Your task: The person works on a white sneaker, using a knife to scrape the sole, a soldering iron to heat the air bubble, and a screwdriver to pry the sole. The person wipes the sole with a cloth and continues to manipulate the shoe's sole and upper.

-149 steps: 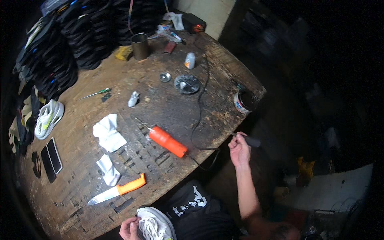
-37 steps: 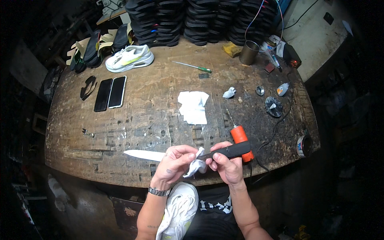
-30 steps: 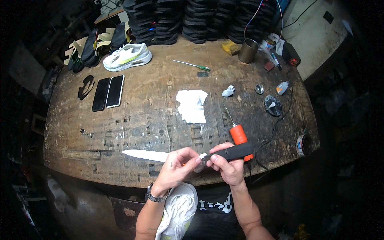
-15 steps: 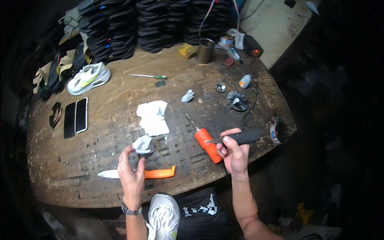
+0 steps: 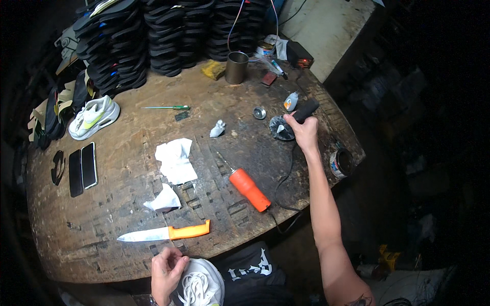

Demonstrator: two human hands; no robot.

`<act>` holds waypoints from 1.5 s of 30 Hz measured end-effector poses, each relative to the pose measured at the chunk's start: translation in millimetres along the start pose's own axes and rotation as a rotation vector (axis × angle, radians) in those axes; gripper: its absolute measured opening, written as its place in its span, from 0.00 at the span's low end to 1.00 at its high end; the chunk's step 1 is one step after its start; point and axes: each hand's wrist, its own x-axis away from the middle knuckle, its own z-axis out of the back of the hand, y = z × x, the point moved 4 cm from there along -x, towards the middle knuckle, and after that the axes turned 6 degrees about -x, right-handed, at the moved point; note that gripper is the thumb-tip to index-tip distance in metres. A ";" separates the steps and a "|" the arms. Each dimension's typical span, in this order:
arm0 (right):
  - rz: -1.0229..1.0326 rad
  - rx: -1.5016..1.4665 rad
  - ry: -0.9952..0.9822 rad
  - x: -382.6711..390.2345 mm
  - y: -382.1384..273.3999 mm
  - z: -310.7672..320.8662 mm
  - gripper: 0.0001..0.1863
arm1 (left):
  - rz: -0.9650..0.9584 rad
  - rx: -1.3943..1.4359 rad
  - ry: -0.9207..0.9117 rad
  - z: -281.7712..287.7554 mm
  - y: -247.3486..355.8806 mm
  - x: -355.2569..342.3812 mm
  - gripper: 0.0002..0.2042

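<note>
At the lower edge my left hand (image 5: 168,273) has its fingers curled in against the rim of a white lace-up sneaker (image 5: 201,285) on my lap. My right hand (image 5: 305,133) reaches far right, closed round the thick black handle (image 5: 306,110) of a small knife; its blade is mostly hidden. Below that hand lies a round, black-stained dish (image 5: 280,130) with a white bit in it. A kitchen knife (image 5: 189,232) with an orange handle rests near the front edge. Behind it are a crumpled white cloth (image 5: 166,198) and a flat white cloth (image 5: 176,162).
An orange corded hand tool (image 5: 250,190) with a thin bit lies mid-table. Another white sneaker (image 5: 94,117), two phones (image 5: 89,164) and a screwdriver (image 5: 181,107) sit to the left. Stacked black soles (image 5: 168,41) line the back. An open can (image 5: 342,163) stands at the right edge.
My right hand has moved up and right with the small knife, to the round dish. My left hand has let go of the crumpled cloth and drawn back to the sneaker on my lap.
</note>
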 end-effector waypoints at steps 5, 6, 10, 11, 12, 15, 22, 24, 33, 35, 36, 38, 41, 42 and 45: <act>0.023 0.202 -0.042 -2.2 -4.2 -6.4 0.16 | 0.022 0.019 0.021 -3.7 -7.2 8.1 0.06; 0.023 0.195 -0.046 -1.7 -4.6 -7.7 0.16 | 0.011 0.004 0.015 -3.8 -7.1 7.8 0.06; -0.009 0.190 -0.051 -0.6 -1.0 -11.5 0.16 | -0.005 -0.043 -0.001 -0.6 -5.7 5.7 0.07; 0.010 0.167 -0.059 -0.7 -0.7 -12.0 0.16 | 0.012 -0.064 -0.005 -0.3 -6.1 5.6 0.07; 0.021 0.151 -0.057 -0.9 -0.3 -11.8 0.16 | -0.002 -0.037 -0.003 -0.3 -5.5 5.5 0.07; -0.004 0.147 -0.065 -2.1 1.8 -10.2 0.17 | -0.017 -0.001 0.014 -2.1 -6.0 5.2 0.08; -0.030 0.167 -0.078 -1.5 -0.6 -11.2 0.15 | -0.055 0.014 0.054 -2.3 -6.7 6.0 0.08; -0.040 0.134 -0.055 -2.3 -4.9 -7.6 0.14 | -0.059 0.010 0.072 -0.2 -5.9 6.4 0.08; -0.168 -0.442 -0.127 78.5 -67.2 -2.0 0.09 | 0.058 -0.025 0.128 14.4 -18.9 20.5 0.08; -0.222 -0.515 -0.238 131.4 -83.6 -14.3 0.12 | 0.026 0.002 0.104 9.5 -19.0 21.1 0.10; -0.310 -0.521 -0.383 153.1 -92.3 -19.8 0.15 | -0.010 0.015 0.107 6.5 -17.7 20.5 0.10; -0.385 -0.465 -0.554 199.5 -109.6 -29.5 0.15 | -0.015 0.054 0.056 0.4 -17.3 18.5 0.11; -0.285 -0.542 -0.754 251.1 -134.3 -54.6 0.13 | 0.017 0.053 0.024 -7.6 -15.8 15.8 0.13; -0.151 -0.516 -0.844 260.5 -141.2 -61.8 0.12 | 0.006 0.008 0.011 -9.6 -14.3 15.1 0.13; -0.123 -0.484 -0.865 292.6 -149.7 -77.7 0.12 | -0.019 -0.114 -0.012 -14.5 -9.6 12.9 0.15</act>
